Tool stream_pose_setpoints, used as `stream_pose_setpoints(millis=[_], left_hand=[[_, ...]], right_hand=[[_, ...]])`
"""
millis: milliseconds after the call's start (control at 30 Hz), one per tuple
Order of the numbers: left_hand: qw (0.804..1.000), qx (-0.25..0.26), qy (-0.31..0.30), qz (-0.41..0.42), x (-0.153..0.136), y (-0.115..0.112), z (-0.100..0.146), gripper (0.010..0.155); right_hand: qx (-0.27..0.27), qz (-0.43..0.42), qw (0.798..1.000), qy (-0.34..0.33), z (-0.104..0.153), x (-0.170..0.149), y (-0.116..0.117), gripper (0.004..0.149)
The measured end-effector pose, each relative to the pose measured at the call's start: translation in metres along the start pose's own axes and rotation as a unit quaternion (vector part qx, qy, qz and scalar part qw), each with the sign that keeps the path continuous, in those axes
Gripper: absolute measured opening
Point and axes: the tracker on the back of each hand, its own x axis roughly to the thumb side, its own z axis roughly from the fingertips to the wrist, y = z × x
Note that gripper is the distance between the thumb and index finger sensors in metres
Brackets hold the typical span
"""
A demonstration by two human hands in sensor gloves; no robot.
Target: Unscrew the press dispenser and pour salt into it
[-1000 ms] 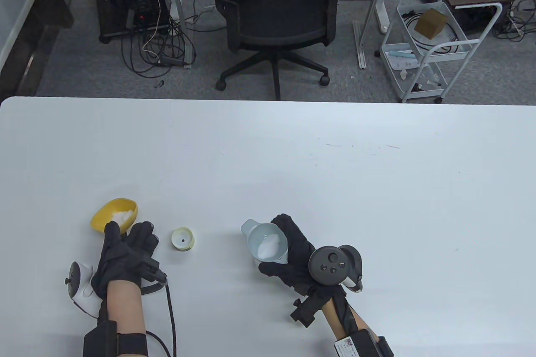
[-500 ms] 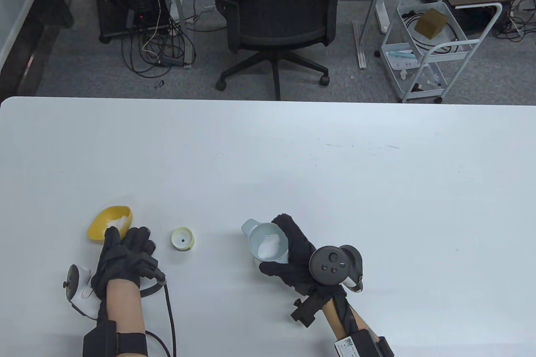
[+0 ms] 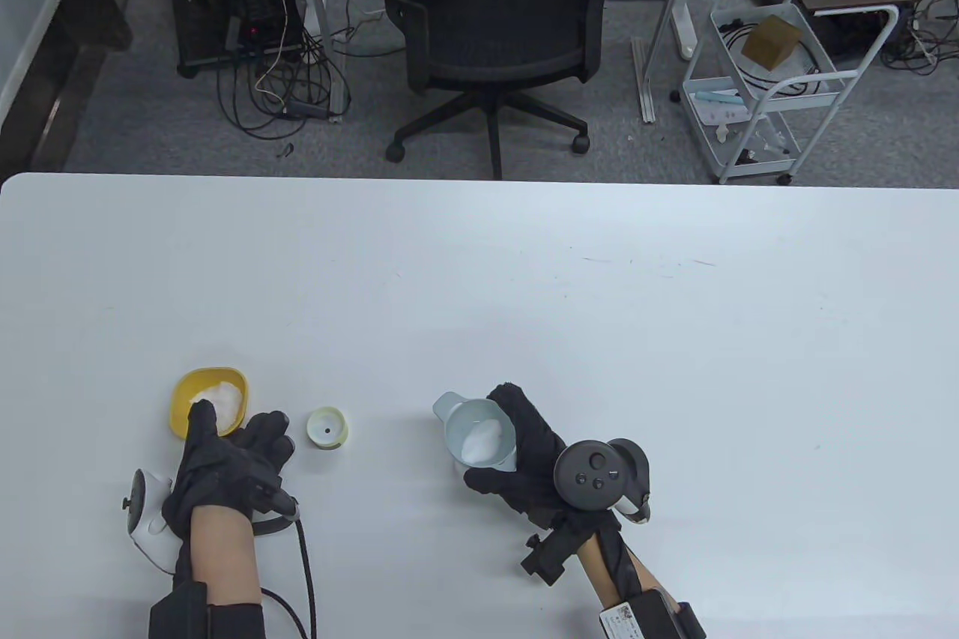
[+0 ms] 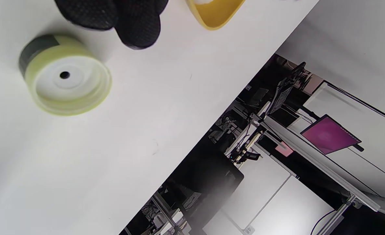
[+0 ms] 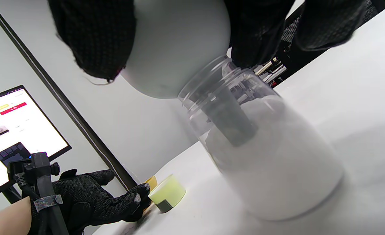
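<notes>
A light grey funnel [image 3: 478,435] with a heap of salt in it sits in the mouth of the clear dispenser jar [image 5: 264,156], which stands on the table partly filled with salt. My right hand [image 3: 503,444] grips the funnel bowl from the right; its fingers [image 5: 94,42] wrap the funnel in the right wrist view. The pale yellow-green dispenser cap [image 3: 327,427] lies upturned on the table, seen also in the left wrist view [image 4: 65,76]. A yellow bowl [image 3: 183,390] holding salt sits level at the left. My left hand [image 3: 238,429] has its thumb on the bowl's near rim, fingers spread towards the cap.
The white table [image 3: 599,309] stretches far and right of the objects. A black cable [image 3: 303,564] trails from my left hand to the near edge. An office chair [image 3: 494,32] and a white cart [image 3: 764,85] stand beyond the far edge.
The yellow bowl went from tilted up in my left hand to level on the table, and my left fingers spread to the right. The right hand, funnel and cap stayed put.
</notes>
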Motion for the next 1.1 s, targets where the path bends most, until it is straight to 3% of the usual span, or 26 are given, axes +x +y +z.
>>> stream_pose_setpoints(millis=[367, 600, 833, 1000, 1100], left_hand=[[0.999, -0.039, 0.004, -0.036, 0.004, -0.012, 0.004, 0.109], [0.977, -0.050, -0.064, -0.196, 0.016, -0.046, 0.016, 0.105], [0.967, -0.109, -0.083, -0.216, 0.015, -0.069, 0.024, 0.103], [0.928, -0.125, -0.163, -0.311, 0.007, -0.097, 0.028, 0.098], [0.893, -0.126, -0.205, -0.380, -0.003, -0.115, 0.032, 0.096]], right_hand=[[0.000, 0.001, 1.000, -0.001, 0.000, 0.000, 0.000, 0.107], [-0.002, -0.001, 1.000, -0.004, -0.001, 0.000, 0.000, 0.106], [-0.003, 0.006, 1.000, -0.011, -0.001, 0.000, 0.000, 0.106], [-0.012, 0.014, 1.000, -0.015, -0.001, 0.000, -0.001, 0.105], [-0.012, 0.018, 1.000, -0.020, -0.001, 0.001, -0.001, 0.105]])
